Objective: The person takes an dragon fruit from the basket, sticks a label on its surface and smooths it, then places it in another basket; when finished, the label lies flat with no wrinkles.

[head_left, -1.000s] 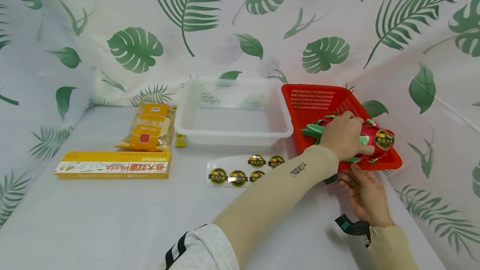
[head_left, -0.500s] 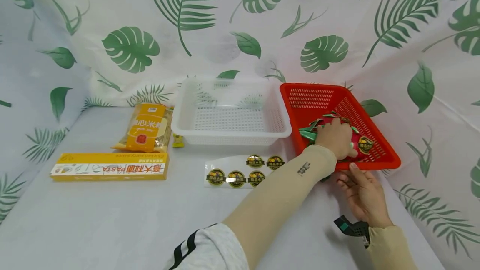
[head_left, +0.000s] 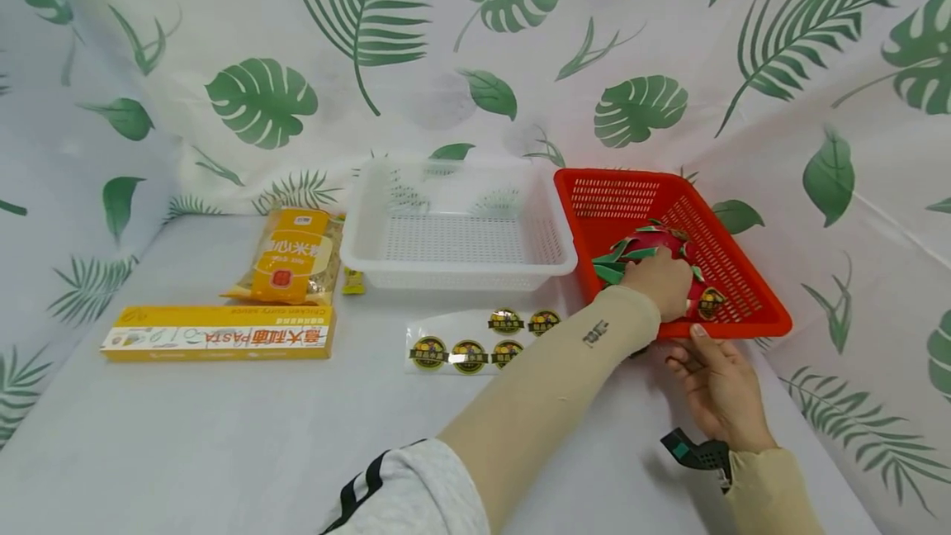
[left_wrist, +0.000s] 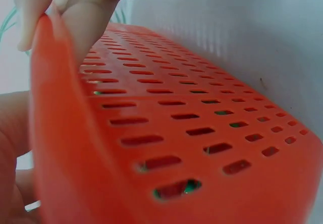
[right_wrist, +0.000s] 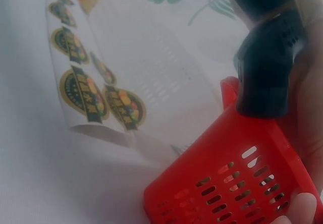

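At the right of the head view stands a red plastic basket [head_left: 743, 271] with slotted sides. My left hand [head_left: 661, 281] reaches over its front rim and grips a dragon fruit [head_left: 702, 291] with a round black-and-gold sticker [head_left: 711, 302], its fingertips mostly hidden. Pink skin and green scales of dragon fruit [head_left: 654, 239] also show beyond and left of that hand. My right hand [head_left: 724, 390] is palm up in front, pinching the front rim between thumb and fingers. In the left wrist view, its fingers [left_wrist: 91, 19] straddle the basket's rim [left_wrist: 50, 108].
A white basket [head_left: 461, 275] stands left of the red one. In front lies a clear sheet of round stickers [head_left: 468, 355], partly behind my left forearm. Farther left are a yellow bag of grain [head_left: 293, 258], a small yellow packet [head_left: 354, 281] and a pasta box [head_left: 219, 335].
My left hand has lowered the dragon fruit deeper into the red basket, moving it slightly left. The right hand stays at the front rim.
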Demonstrator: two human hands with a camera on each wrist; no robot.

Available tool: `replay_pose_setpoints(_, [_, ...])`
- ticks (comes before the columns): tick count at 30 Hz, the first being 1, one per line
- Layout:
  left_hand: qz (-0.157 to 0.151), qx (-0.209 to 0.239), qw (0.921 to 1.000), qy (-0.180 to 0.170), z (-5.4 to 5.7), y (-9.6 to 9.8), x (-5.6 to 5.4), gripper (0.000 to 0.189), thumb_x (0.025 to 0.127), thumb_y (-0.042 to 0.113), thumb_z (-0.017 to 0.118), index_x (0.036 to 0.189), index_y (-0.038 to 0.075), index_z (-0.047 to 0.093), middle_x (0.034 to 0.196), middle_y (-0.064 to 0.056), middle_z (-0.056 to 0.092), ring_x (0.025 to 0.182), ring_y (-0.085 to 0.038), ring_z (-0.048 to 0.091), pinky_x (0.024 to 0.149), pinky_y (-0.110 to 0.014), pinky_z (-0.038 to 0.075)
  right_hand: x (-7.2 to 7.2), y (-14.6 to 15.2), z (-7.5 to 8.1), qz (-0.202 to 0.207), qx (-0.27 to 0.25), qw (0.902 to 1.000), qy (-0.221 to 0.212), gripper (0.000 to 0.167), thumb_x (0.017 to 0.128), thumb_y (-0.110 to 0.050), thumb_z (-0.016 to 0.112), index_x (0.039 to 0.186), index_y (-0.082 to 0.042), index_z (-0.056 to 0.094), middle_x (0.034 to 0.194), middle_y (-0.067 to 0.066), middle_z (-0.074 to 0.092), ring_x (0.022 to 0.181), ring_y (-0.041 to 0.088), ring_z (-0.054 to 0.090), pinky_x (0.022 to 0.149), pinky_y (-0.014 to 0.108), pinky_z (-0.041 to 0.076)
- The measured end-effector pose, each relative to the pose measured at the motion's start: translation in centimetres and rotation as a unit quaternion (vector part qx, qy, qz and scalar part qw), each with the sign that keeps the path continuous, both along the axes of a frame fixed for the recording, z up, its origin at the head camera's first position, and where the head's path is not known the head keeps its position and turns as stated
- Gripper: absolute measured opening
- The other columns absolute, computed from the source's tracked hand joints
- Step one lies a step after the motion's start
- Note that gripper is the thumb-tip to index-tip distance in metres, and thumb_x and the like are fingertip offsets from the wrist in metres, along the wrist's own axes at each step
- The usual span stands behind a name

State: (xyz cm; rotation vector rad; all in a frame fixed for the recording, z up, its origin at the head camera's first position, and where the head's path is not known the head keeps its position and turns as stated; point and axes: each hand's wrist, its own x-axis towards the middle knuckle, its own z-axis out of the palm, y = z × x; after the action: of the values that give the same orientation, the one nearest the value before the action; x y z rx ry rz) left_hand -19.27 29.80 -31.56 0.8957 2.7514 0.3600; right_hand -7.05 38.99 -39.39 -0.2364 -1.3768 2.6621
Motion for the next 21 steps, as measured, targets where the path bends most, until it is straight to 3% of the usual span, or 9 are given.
replay_pose_setpoints(5, [-0.019,0.010,0.9997,0.008,-0.3,-0.8,-0.4,0.035,0.098,0.049,0.067,0.130,0.034,0.064,0.143,0.018,0.054,0.133,0.000,0.051,0.119,-0.027,0.040,0.0,-0.1,0.0,-0.017,0.027,0.9994,-0.013,0.018,0.107,-0.017,0.054,0.099,-0.008,0.066,0.092,0.004,0.081,0.077,0.016,0.074,0.075,0.025,0.063])
replay_pose_setpoints(9, [-0.051,0.021,0.9981,0.026,0.0,-2.4,-0.5,0.051,0.097,0.049,0.069,0.143,0.030,0.058,0.146,0.016,0.054,0.134,0.000,0.050,0.115,-0.020,0.042,0.1,0.1,0.3,0.004,0.092,0.9945,-0.049,0.022,0.109,-0.027,0.052,0.102,-0.013,0.069,0.095,-0.001,0.080,0.081,0.013,0.073,0.077,0.023,0.061])
replay_pose_setpoints(13, [-0.079,0.028,0.9958,0.036,0.9,-5.0,-0.3,0.055,0.098,0.047,0.067,0.148,0.028,0.054,0.151,0.015,0.051,0.136,-0.002,0.049,0.114,-0.018,0.044,0.3,0.5,0.7,0.033,0.178,0.9798,-0.086,0.027,0.109,-0.033,0.051,0.104,-0.019,0.073,0.094,-0.006,0.079,0.083,0.010,0.072,0.078,0.022,0.061])
replay_pose_setpoints(16, [-0.104,0.039,0.9922,0.057,1.5,-7.0,0.5,0.054,0.099,0.047,0.065,0.149,0.028,0.053,0.151,0.013,0.051,0.135,-0.003,0.049,0.112,-0.019,0.046,0.6,0.5,1.0,0.032,0.235,0.9661,-0.103,0.028,0.109,-0.033,0.052,0.102,-0.020,0.076,0.090,-0.007,0.078,0.080,0.011,0.071,0.075,0.022,0.060])
replay_pose_setpoints(21, [-0.143,0.079,0.9807,0.107,0.7,-12.1,2.4,0.053,0.101,0.043,0.063,0.149,0.022,0.055,0.152,0.007,0.054,0.138,-0.008,0.052,0.113,-0.022,0.047,0.9,-0.7,1.2,0.010,0.323,0.9410,-0.102,0.023,0.107,-0.032,0.057,0.103,-0.016,0.074,0.087,-0.006,0.077,0.078,0.012,0.071,0.073,0.022,0.060])
